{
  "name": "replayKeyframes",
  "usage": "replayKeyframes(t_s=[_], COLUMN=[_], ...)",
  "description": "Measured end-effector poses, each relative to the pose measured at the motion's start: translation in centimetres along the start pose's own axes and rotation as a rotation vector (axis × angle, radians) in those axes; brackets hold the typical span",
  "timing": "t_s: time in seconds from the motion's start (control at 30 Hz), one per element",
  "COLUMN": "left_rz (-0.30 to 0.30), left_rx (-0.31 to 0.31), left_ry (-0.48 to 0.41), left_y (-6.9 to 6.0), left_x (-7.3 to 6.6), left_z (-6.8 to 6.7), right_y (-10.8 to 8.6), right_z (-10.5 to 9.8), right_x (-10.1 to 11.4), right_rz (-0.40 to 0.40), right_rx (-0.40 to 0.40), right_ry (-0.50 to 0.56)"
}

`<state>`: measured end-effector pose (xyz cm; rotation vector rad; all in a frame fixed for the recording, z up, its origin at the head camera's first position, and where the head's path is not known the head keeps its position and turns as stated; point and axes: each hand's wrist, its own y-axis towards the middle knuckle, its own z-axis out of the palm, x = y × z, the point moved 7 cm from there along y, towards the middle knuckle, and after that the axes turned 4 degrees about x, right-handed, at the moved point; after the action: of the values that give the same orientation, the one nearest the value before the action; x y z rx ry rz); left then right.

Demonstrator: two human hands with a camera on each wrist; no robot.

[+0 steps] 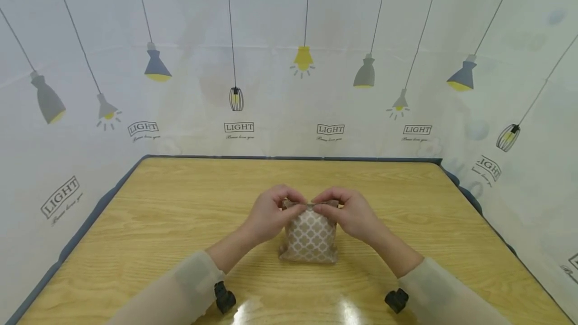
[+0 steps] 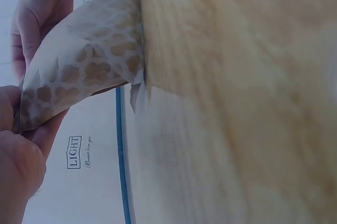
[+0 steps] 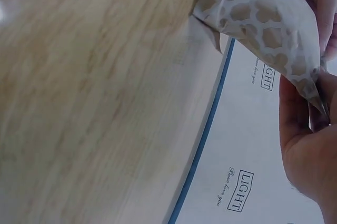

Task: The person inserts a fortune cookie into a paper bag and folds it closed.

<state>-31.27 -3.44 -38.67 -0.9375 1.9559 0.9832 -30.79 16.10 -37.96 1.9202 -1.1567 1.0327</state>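
A small tan pouch (image 1: 311, 237) with a white lattice pattern stands on the table, its bottom edge on the wood and its top edge held up. My left hand (image 1: 273, 213) pinches the top edge near the middle between thumb and fingers. From the other side, my right hand (image 1: 352, 213) pinches the same edge, thumb tips close together. In the left wrist view the pouch (image 2: 84, 55) looks plump and bulging; its contents are hidden. The right wrist view shows the pouch (image 3: 263, 18) leaning up from the table, its edge between the right thumb and fingers.
The wooden table (image 1: 180, 199) has a dark blue edge strip (image 1: 293, 157). Behind it and at both sides hangs a white sheet (image 1: 271, 24) printed with lamps. A small black camera (image 1: 224, 297) sits at the left cuff, another black camera (image 1: 396, 300) at the right cuff.
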Motion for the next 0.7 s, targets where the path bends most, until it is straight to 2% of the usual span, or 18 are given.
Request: replayKeyframes(t_s=[0.07,0.17,0.37,0.6,0.7], left_rz=[0.005,-0.026,-0.058,-0.183,-0.188], left_rx=[-0.007,-0.009,-0.026,0.010,0.003], left_ry=[0.010,-0.029,-0.132,-0.318,-0.324], left_y=[-0.1,-0.2,-0.2,-0.2,-0.4], left_x=[0.1,0.3,0.6,1.9,2.0], left_z=[0.0,0.0,-0.5,-0.7,-0.9], right_y=[0.0,-0.1,-0.4,-0.6,-0.7], right_z=[0.1,0.1,-0.7,-1.6,-1.7], right_x=[-0.2,-0.4,-1.2,-1.5,-1.8], right_rz=[-0.003,0.019,0.100,0.086,0.095], right_rx=[-0.006,0.000,0.010,-0.026,-0.014], right_ry=[-0.010,-0.011,0.092,0.115,0.139])
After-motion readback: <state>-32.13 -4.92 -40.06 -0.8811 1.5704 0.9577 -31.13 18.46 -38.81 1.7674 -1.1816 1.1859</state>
